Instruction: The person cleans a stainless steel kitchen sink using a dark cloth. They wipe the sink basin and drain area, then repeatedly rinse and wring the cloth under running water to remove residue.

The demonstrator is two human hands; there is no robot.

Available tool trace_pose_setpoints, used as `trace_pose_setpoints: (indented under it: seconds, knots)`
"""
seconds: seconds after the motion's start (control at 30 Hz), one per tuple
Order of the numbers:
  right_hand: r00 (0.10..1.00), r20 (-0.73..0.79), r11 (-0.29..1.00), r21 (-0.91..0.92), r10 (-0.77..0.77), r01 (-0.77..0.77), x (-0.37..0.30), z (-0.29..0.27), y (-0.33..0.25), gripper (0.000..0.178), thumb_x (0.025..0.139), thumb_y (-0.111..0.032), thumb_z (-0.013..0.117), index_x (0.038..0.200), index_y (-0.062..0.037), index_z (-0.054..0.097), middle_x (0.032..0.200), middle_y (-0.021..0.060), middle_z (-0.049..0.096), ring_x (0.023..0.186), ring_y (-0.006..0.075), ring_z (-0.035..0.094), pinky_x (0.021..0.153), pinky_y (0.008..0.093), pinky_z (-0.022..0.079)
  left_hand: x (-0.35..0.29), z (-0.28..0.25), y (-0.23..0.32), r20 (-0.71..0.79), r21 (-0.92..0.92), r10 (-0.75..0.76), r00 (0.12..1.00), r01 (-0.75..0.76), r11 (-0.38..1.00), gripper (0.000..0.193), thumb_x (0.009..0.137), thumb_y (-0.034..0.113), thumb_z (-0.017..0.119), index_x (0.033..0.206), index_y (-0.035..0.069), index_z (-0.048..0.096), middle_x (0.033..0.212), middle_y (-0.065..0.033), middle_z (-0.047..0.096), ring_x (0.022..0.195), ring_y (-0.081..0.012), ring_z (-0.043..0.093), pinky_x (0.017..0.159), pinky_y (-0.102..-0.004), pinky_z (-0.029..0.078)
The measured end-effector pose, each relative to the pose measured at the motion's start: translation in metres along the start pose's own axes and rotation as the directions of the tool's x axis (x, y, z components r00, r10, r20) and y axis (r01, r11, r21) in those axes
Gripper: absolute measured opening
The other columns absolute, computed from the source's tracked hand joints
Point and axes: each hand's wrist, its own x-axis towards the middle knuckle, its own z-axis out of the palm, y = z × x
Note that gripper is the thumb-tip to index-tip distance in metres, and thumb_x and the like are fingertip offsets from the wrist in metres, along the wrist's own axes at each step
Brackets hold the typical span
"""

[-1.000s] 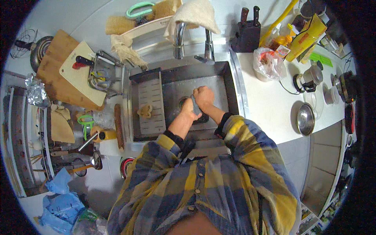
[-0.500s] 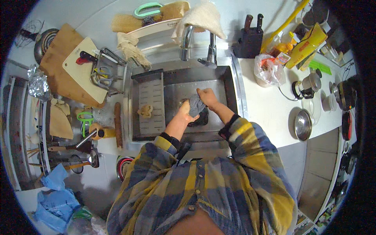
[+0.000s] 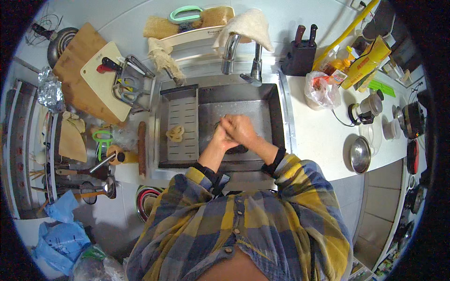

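My left hand [image 3: 220, 143] and my right hand [image 3: 242, 129] are clasped together above the dark metal sink [image 3: 257, 107]. Their fingers are closed around the grey cloth, which is now hidden between the palms. The right hand lies over the left. Below them, the dark drain area [image 3: 240, 149] partly shows. To the left, a slotted grey drain tray [image 3: 183, 105] spans the basin, and a crumpled beige piece [image 3: 175, 134] that I cannot identify rests on it. Behind my hands stands the chrome faucet [image 3: 229, 55], its lever [image 3: 256, 70] beside it.
A pale cloth [image 3: 246, 33] drapes over the faucet. Left of the sink are a brown rod [image 3: 142, 150], a cutting board [image 3: 105, 79] and a rack with scissors [image 3: 129, 89]. Rightward stand a knife block [image 3: 299, 58], a plastic bag [image 3: 322, 91] and a steel bowl [image 3: 360, 154].
My hands have come together, the right one moving left and slightly down onto the left. The grey cloth, visible stretched between them before, is now enclosed. The view has shifted slightly.
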Motion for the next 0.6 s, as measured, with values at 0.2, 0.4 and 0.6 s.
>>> trace_pose_setpoints:
  seconds: [0.2,0.4,0.6]
  knots:
    - [0.997,-0.044,0.981,-0.185,-0.062,0.053,-0.025,0.011,-0.047,0.03,0.083,-0.028,0.055,0.07,-0.0038,0.067,0.068,0.0217,0.061,0.065,0.0379,0.061,0.062,0.047,0.047,0.024,-0.061,0.01,0.22,-0.034,-0.113,0.969,0.124,0.992,0.036,0.081,0.037,0.062,0.092,0.004,0.055,0.082,-0.0098,0.06,0.091,-0.0238,0.055,0.094,-0.0414,0.041]
    - [0.978,-0.1,0.96,-0.195,0.185,-0.201,0.015,0.017,0.044,0.026,0.079,-0.025,0.055,0.072,-0.0033,0.068,0.07,0.0218,0.062,0.063,0.0395,0.06,0.062,0.0439,0.05,0.027,-0.028,-0.011,-0.372,0.164,0.195,0.908,-0.142,0.976,0.021,0.091,0.029,0.047,0.09,0.012,0.06,0.095,-0.0049,0.065,0.086,-0.0202,0.063,0.073,-0.038,0.052]
    - [0.973,-0.157,0.962,-0.19,0.169,-0.197,-0.001,0.04,0.02,0.027,0.077,-0.025,0.056,0.07,-0.0019,0.068,0.068,0.0242,0.059,0.062,0.0411,0.059,0.062,0.0466,0.048,0.041,-0.095,-0.001,0.09,0.004,0.175,0.98,-0.176,0.984,0.028,0.086,0.038,0.05,0.079,0.012,0.057,0.086,-0.0021,0.062,0.078,-0.0199,0.06,0.072,-0.0383,0.05]
